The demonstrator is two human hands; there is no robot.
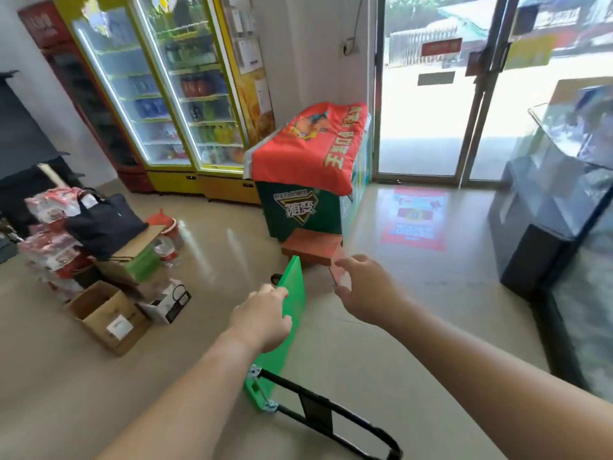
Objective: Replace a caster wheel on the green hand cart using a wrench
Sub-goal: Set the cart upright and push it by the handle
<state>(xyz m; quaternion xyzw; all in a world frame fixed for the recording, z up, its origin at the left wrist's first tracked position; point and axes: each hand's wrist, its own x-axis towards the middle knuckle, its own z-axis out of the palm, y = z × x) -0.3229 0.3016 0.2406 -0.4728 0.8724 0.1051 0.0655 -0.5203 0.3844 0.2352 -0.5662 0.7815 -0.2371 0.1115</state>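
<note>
Left hand (262, 318) grips upper edge of green hand cart (293, 313), deck tipped on its side mid-floor, black handle (331, 423) lying near. Right hand (361, 287) empty, fingers spread, just near red stool (311, 247). Suggest: brace deck firmly, turn underside toward you before wrenching.

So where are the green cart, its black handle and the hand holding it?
green cart (296, 282): head view, on its upright flat deck.
black handle (315, 413): head view, on its cross panel.
left hand (262, 318): head view, on the back of the hand.
</note>
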